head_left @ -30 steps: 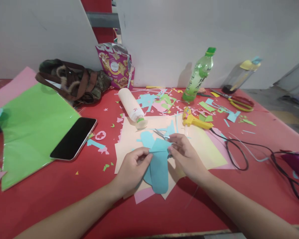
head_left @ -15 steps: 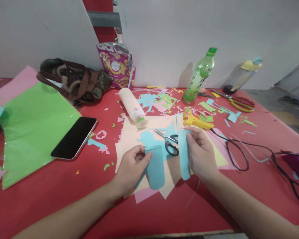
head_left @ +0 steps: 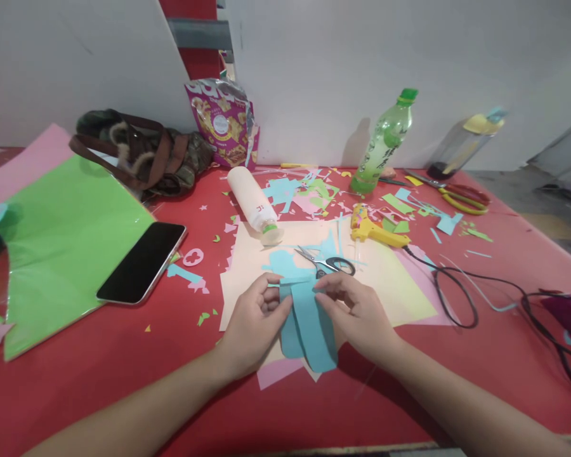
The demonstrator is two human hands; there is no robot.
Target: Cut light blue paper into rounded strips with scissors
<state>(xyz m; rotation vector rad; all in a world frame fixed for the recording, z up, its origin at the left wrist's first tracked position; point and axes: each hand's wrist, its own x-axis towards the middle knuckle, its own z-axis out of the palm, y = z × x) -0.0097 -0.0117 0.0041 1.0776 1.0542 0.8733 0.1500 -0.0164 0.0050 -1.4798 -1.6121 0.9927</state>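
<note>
Two light-blue paper cutouts (head_left: pixel 309 324), long with rounded ends, overlap on a cream sheet (head_left: pixel 247 263) in front of me. My left hand (head_left: pixel 254 320) pinches the top of the left cutout. Fingers of my right hand (head_left: pixel 354 311) are closed on the upper edge of the right cutout, which lies across the left one. Small black-handled scissors (head_left: pixel 326 263) lie just beyond my fingers, next to another blue paper shape (head_left: pixel 283 261).
A black phone (head_left: pixel 143 261) lies on green paper (head_left: pixel 61 241) at left, beside a bag (head_left: pixel 137 155). A white glue bottle (head_left: pixel 253 203), yellow glue gun (head_left: pixel 375 231) with black cord (head_left: pixel 450 295), green bottle (head_left: pixel 383 143), snack packet (head_left: pixel 223 120), red-and-yellow scissors (head_left: pixel 454 193) and paper scraps surround the red table (head_left: pixel 99 355).
My right hand brought its blue cutout back leftwards and laid it over the one in my left hand. The small scissors, uncovered half a second ago, still lie beyond my fingers.
</note>
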